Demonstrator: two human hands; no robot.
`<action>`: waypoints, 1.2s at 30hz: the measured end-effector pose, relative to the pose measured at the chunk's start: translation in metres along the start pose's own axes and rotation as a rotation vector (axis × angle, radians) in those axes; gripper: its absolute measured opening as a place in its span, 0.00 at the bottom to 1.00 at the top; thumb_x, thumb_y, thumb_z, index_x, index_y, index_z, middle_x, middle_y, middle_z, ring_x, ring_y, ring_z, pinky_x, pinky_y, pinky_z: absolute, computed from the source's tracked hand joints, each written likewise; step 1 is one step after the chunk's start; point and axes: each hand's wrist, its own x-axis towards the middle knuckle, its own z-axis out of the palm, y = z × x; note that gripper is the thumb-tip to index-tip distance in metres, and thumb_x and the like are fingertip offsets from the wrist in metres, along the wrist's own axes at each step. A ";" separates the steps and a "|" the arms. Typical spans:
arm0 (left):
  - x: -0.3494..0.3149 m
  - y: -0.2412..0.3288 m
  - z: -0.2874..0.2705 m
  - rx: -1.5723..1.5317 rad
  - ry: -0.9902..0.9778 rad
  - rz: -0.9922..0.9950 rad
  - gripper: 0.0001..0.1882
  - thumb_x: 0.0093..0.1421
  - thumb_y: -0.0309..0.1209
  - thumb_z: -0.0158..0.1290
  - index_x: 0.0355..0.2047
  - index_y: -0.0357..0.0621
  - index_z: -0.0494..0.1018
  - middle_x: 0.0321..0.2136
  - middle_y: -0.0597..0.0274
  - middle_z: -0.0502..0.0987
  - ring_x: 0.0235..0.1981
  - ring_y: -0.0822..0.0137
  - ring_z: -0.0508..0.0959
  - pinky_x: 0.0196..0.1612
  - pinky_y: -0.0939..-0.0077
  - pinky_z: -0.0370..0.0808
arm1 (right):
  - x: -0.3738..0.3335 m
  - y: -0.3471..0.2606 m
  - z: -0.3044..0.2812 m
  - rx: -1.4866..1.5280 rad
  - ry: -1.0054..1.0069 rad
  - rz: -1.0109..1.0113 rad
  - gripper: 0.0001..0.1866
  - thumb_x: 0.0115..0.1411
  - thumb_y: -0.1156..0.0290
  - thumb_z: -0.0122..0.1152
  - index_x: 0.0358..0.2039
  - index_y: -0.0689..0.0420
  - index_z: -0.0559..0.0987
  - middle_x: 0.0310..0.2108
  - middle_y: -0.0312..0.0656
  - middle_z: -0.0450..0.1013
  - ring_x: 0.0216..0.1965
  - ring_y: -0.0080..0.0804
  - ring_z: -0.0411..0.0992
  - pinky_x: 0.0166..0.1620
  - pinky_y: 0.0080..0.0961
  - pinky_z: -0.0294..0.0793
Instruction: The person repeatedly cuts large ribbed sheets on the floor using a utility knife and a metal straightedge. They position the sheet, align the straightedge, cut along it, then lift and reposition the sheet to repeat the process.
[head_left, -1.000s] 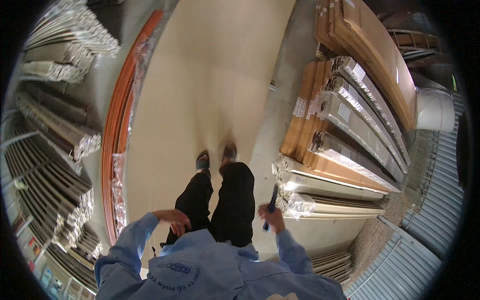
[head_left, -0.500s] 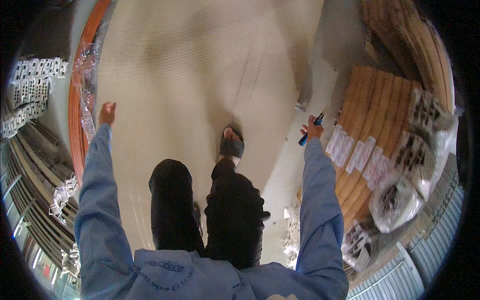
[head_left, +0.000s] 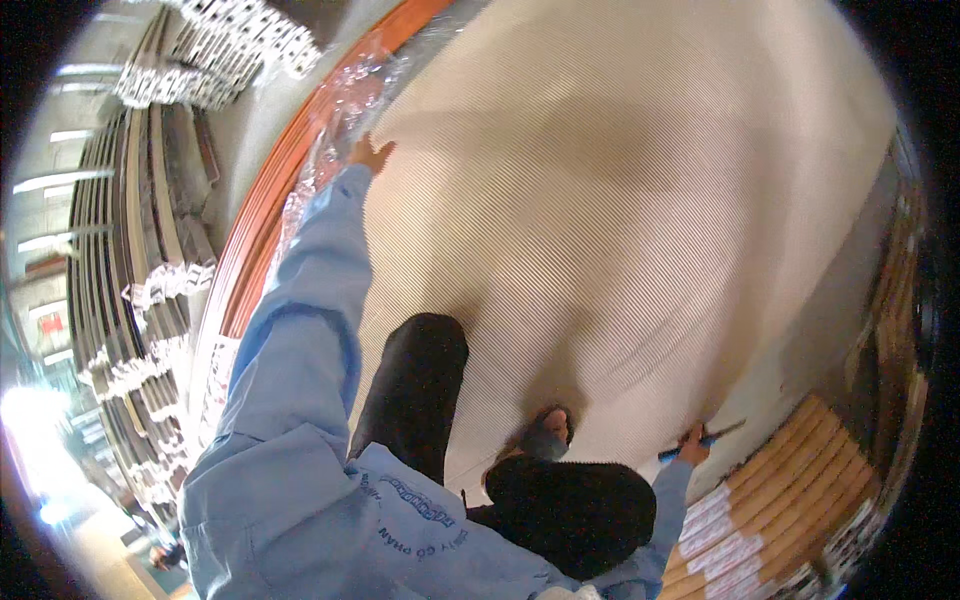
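A large ribbed, tan corrugated cardboard sheet (head_left: 600, 230) spreads beneath and ahead of me. My left hand (head_left: 374, 156) is stretched forward to its left edge, beside clear plastic wrap (head_left: 345, 105). The fingers look apart, and I see nothing held in them. Down at the right, my right hand (head_left: 693, 448) is closed round a blue-handled utility knife (head_left: 708, 440). Its thin dark blade points to the right, away from my body, near the sheet's right edge. One sandalled foot (head_left: 555, 425) rests on the sheet.
Long reddish-brown profiles (head_left: 262, 240) run along the sheet's left side. Further left are stacked long bars (head_left: 150, 200) and a pile of white-ended profiles (head_left: 250, 35). Brown wrapped bundles (head_left: 790, 480) with white labels lie at the lower right.
The view has swung left, and my body leans that way. My left hand has reached further to the plastic-wrapped edge. The right hand still grips the knife, now lower in view.
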 end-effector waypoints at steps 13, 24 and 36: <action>0.035 0.042 -0.021 -0.234 -0.026 -0.152 0.42 0.39 0.62 0.60 0.50 0.49 0.70 0.50 0.47 0.70 0.53 0.52 0.68 0.55 0.56 0.63 | 0.012 0.000 -0.012 -0.067 0.065 0.305 0.19 0.51 0.63 0.65 0.42 0.56 0.74 0.36 0.39 0.73 0.32 0.28 0.70 0.30 0.29 0.74; 0.067 0.021 0.017 -0.427 -0.018 0.281 0.44 0.47 0.54 0.59 0.57 0.37 0.61 0.53 0.46 0.67 0.55 0.51 0.67 0.57 0.65 0.63 | 0.001 -0.001 -0.010 -0.124 0.017 0.359 0.21 0.52 0.58 0.64 0.45 0.52 0.72 0.42 0.36 0.71 0.41 0.28 0.67 0.37 0.32 0.72; 0.073 0.061 -0.008 -0.354 -0.010 0.377 0.36 0.50 0.51 0.58 0.56 0.49 0.63 0.55 0.53 0.66 0.56 0.52 0.66 0.57 0.63 0.63 | 0.014 -0.040 -0.024 -0.117 -0.152 0.410 0.23 0.54 0.54 0.61 0.48 0.47 0.70 0.49 0.32 0.68 0.51 0.29 0.64 0.45 0.35 0.70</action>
